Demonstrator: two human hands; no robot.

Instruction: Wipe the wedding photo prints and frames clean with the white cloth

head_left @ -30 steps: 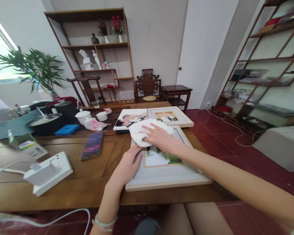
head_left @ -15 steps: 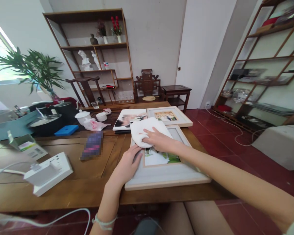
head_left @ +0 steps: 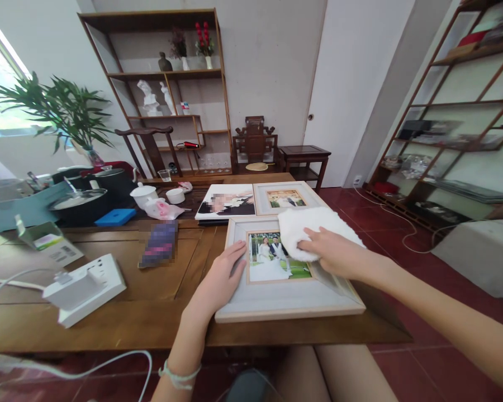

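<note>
A pale wooden picture frame [head_left: 276,298] with a wedding photo lies flat on the wooden table [head_left: 151,318] in front of me. My left hand [head_left: 222,276] rests flat on the frame's left border, fingers spread. My right hand [head_left: 339,254] presses a folded white cloth [head_left: 314,229] onto the frame's right side, fingers curled over the cloth's near edge. The photo in the middle of the frame is uncovered.
Behind the frame lie a second smaller frame [head_left: 287,196] and a photo print [head_left: 226,202]. To the left sit a white power strip [head_left: 84,287] with cable, a small box [head_left: 48,245], pots [head_left: 77,201], a blue sponge [head_left: 115,216] and white cups [head_left: 143,194]. Shelves stand at the back and right.
My right hand has slid the cloth from the frame's upper left across to its right side, uncovering the photo. My left hand has stayed on the left border.
</note>
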